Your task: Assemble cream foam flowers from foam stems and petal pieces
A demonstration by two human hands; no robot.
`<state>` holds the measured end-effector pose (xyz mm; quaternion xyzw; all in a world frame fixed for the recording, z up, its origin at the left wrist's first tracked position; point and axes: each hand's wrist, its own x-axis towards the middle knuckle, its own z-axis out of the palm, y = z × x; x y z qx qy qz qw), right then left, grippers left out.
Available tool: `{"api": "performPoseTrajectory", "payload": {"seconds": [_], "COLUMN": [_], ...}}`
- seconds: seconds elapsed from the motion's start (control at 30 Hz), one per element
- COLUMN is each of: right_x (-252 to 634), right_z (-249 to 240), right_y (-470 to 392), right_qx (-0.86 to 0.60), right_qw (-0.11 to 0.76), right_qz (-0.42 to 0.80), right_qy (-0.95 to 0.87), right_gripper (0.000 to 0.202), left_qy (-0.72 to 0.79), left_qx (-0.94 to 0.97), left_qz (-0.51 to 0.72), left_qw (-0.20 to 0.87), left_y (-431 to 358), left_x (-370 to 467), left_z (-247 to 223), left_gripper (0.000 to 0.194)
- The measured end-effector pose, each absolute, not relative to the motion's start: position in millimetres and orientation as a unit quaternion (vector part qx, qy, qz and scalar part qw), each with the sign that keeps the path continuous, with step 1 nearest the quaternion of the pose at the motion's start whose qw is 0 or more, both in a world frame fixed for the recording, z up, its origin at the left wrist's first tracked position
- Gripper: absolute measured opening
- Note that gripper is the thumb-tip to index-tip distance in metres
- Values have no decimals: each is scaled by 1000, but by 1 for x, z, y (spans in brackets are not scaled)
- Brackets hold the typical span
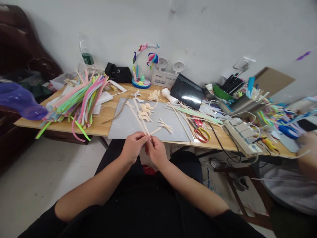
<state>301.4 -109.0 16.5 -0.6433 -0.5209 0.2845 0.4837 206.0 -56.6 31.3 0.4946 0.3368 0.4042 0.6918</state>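
Note:
My left hand and my right hand meet at the table's front edge. Fingertips of both are pinched on the lower ends of two long cream pipe cleaners. These stems spread apart in a narrow V over the grey mat; the gripped ends are hidden by my fingers. Just beyond them lie cream flower-like shapes made of bent stems. A small bundle of short cream pieces rests to the right, and another cream shape sits at the mat's far edge.
Coloured pipe cleaners are heaped at left. Red-and-yellow scissors, loose stems and a power strip are to the right. A decorated arch stands behind. Another person's blurred hand shows at far right.

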Motion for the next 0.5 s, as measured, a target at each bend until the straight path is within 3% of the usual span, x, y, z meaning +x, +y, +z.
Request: {"api": "performPoseTrajectory", "payload": {"seconds": [0.1, 0.2, 0.37, 0.5], "right_x": [310, 320, 324, 322], "right_z": [19, 26, 31, 27], "right_y": [-113, -113, -107, -106], "right_qx": [-627, -612, -550, -529], "right_qw": [472, 532, 577, 585], "right_qz": [239, 226, 406, 438], "right_qy": [-572, -540, -447, -431], "right_gripper": [20, 17, 14, 16], "left_qy": [348, 344, 340, 321], "left_qx": [488, 532, 623, 555], "left_qz": [386, 339, 260, 229], "left_qw": [701, 696, 655, 732], "left_y": [-56, -52, -54, -61], "left_x": [204, 198, 193, 195], "left_z": [32, 34, 34, 32], "left_gripper": [15, 17, 23, 20]}}
